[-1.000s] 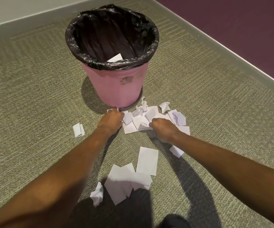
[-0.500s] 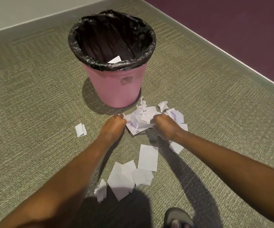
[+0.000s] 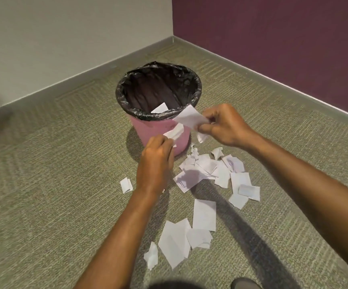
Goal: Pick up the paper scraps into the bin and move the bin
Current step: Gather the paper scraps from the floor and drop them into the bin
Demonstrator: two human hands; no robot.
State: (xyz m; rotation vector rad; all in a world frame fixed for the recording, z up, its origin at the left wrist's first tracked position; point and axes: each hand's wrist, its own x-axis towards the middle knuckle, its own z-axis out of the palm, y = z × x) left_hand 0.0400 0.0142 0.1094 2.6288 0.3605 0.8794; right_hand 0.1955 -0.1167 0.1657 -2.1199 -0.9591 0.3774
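Before the bin, both hands pinch scraps, perhaps brushing its rim.

The grey-green carpet under me runs up to the skirting in the upper part of the frame, and the pink bin stands upright on it just above centre. Right of centre, near the bin's foot, a heap of paper scraps lies overlapping on the carpet, with one folded scrap alone left of centre. Lower down, a flat rectangular sheet, some overlapping pieces and a crumpled bit lie close together near the bottom centre.
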